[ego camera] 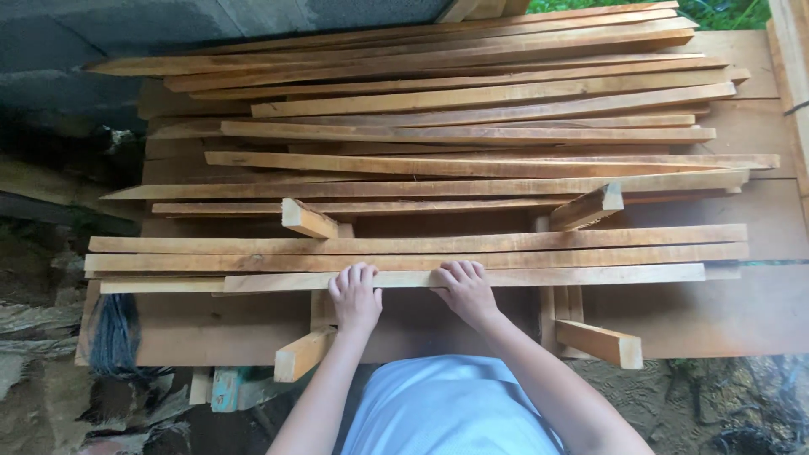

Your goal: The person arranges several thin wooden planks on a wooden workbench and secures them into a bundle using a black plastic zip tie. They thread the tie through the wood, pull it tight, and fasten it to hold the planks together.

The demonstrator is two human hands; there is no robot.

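— At the far left, what hangs off the corner of the board (742, 316)?

— A dark bundle of cord (114, 335), drooping over the edge. It is well apart from both hands and seems simply parked out of the way.

— And the short blocks sticking out toward the person?

— Two cross pieces. The left cross piece (305, 354) pokes out just below the left hand; the right cross piece (600, 343) pokes out further along. They run under the long strips, so I judge they keep the strips lifted off the board.

— Where are the hands?

— Both rest on the nearest strip (548, 276), the long pale one closest to the person's body. The left hand (355, 297) has its fingers (354, 274) side by side, curled over the strip's far edge. The right hand (463, 288) sits just beside it, knuckles bent the same way. Whether the thumbs clamp underneath I cannot tell; they are hidden.

— Why hold it near the middle?

— Probably balance: a long thin strip gripped centrally tips less at either end.

— And beyond the hands?

— Two more strips lie flat, touching one another, then a loose pile of strips (455, 126) fans out toward a grey wall (126, 25), with greenery (725, 12) at the far right.
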